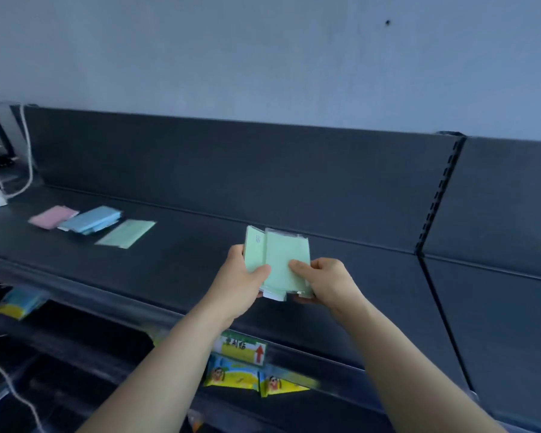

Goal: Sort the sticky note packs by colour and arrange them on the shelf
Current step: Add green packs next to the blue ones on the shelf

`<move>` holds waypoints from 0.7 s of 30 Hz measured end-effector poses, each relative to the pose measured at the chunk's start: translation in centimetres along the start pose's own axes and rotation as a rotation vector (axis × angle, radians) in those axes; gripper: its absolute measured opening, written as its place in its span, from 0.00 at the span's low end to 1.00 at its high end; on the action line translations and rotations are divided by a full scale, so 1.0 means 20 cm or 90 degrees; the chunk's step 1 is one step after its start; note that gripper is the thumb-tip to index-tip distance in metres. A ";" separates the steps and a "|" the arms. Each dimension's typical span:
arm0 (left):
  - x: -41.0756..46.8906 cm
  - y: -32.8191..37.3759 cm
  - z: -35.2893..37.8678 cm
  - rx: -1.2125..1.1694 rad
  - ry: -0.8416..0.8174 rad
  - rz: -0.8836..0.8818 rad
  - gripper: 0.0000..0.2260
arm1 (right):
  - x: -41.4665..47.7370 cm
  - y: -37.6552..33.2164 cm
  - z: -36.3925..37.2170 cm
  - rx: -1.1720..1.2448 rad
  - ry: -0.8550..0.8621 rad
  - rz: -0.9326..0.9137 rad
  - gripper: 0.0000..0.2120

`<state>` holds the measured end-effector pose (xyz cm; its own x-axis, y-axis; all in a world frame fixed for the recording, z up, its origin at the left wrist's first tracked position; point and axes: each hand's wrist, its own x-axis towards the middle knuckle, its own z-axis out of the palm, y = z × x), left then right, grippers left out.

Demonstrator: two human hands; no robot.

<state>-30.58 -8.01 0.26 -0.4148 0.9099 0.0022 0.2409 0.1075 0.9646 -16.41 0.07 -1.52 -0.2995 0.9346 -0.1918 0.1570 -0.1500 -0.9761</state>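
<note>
Pink pack [53, 216]: was pale pink.
Blue packs [91, 219]: were light blue.
Green pack [125, 233]: was mint green.
Held packs [283, 260]: were mint green.
Shelf [185, 254]: was dark grey.
Wall [231, 57]: was pale blue-grey.
Snack packets [231, 375]: were yellow and blue with cartoon figures.
Shelf label [242, 350]: showed a red arrow on white.

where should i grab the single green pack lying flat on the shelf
Probably by its right long edge, coming from the right. The green pack lies flat on the shelf with the blue stack close on its left, while its right side is free. It is thin, so a pinch grip, thumb on top, suits.
</note>
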 end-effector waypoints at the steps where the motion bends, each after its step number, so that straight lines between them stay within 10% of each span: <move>1: 0.02 -0.02 -0.06 0.007 0.009 -0.002 0.13 | 0.01 0.00 0.07 0.009 -0.009 0.003 0.17; 21: 0.42 -0.32 -0.79 0.203 0.196 0.010 0.19 | 0.40 -0.14 0.91 0.046 -0.170 0.010 0.07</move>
<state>-49.42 -7.31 -1.64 -0.6398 0.7556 0.1409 0.4875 0.2572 0.8344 -36.37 2.06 -2.09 -0.5363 0.8153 -0.2183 0.0989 -0.1961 -0.9756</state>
